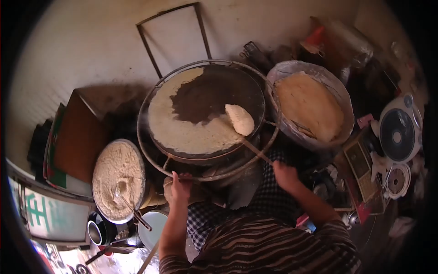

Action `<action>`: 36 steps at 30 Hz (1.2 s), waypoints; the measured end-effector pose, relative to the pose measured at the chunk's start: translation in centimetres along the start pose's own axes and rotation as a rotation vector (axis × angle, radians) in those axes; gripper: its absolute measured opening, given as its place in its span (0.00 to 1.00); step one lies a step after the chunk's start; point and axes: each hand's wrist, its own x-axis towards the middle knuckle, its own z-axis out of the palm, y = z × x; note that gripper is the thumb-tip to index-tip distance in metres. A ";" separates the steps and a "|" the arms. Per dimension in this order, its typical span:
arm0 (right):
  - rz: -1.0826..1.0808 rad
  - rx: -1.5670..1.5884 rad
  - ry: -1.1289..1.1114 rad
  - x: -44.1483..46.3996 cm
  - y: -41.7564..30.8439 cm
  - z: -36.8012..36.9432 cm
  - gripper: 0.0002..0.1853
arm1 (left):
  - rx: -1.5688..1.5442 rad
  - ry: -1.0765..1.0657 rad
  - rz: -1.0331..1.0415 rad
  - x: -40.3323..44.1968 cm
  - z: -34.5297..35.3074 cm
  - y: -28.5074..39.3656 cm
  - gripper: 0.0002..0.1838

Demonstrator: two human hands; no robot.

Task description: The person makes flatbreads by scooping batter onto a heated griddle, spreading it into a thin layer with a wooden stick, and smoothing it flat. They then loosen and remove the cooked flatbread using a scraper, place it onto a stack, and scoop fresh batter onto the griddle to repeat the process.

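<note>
My right hand [285, 176] is closed round the handle of a wooden spreader [256, 151], which reaches over the round dark griddle [214, 91]. A lump of pale batter [239, 119] lies at the spreader's far end, near the griddle's right side. A thin layer of batter [169, 130] covers the left and lower parts of the griddle; dark surface shows at the centre and upper right. My left hand [181, 186] is at the lower left of the metal ring [141, 132] around the griddle, its thumb raised; what its fingers grip is unclear.
A large bowl of batter [119, 180] with a ladle [138, 214] stands at the left. At the right, a lined basket [349, 109] holds stacked flat pancakes [310, 105]. A fan [398, 134] stands farther right. A metal frame [200, 27] leans on the wall behind.
</note>
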 end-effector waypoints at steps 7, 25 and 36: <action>-0.084 0.182 0.100 0.3 -2.7 0.0 0.07 | 0.197 0.223 0.071 -2.3 2.4 -1.2 0.22; 0.076 0.230 -0.022 0.0 -1.9 -2.4 0.07 | 0.300 0.070 0.033 -3.5 2.3 -0.4 0.28; 0.046 0.316 -0.079 1.0 -1.7 -1.4 0.12 | 0.460 0.309 0.140 1.1 0.7 4.4 0.24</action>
